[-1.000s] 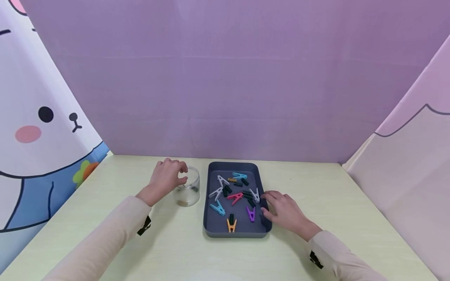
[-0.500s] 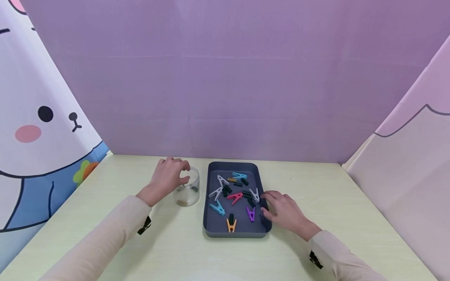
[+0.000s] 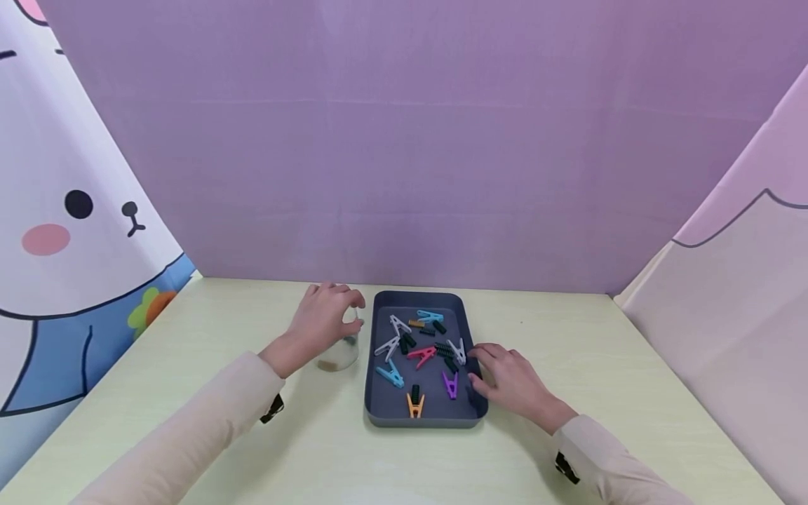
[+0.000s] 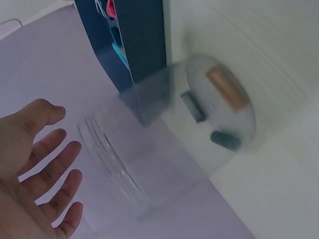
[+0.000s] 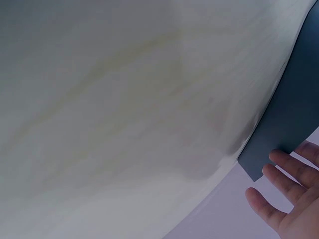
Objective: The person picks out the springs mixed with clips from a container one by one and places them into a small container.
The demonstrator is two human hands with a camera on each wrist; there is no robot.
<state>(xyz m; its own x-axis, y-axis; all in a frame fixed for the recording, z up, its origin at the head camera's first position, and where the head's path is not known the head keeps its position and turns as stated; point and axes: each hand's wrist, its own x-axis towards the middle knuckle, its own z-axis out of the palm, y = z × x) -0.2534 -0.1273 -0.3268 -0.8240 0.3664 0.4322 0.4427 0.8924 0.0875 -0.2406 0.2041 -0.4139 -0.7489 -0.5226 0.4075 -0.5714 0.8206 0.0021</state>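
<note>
My left hand (image 3: pixel 322 319) is above the mouth of a clear jar (image 3: pixel 339 356), its fingers loosely bent and apart. In the left wrist view the hand (image 4: pixel 47 164) holds nothing. Three small cylinders lie at the bottom of the jar (image 4: pixel 149 154): a brown one (image 4: pixel 227 88) and two dark green ones. My right hand (image 3: pixel 514 382) touches or is close beside the right rim of a dark grey tray (image 3: pixel 391 408), fingers relaxed. Spread in the tray are several clips, including a red clip (image 3: pixel 421 355) and a purple clip (image 3: pixel 450 385), among small ribbed dark pieces (image 3: pixel 444 349).
The tray stands right of the jar on a pale table (image 3: pixel 303 449). A purple curtain (image 3: pixel 404 175) hangs behind the table's far edge. Printed cloths flank both sides, the left one showing a cartoon animal (image 3: pixel 76 266).
My left hand has shifted right over the jar, toward the tray, and now covers more of the jar's mouth. The right hand and the tray have stayed put.
</note>
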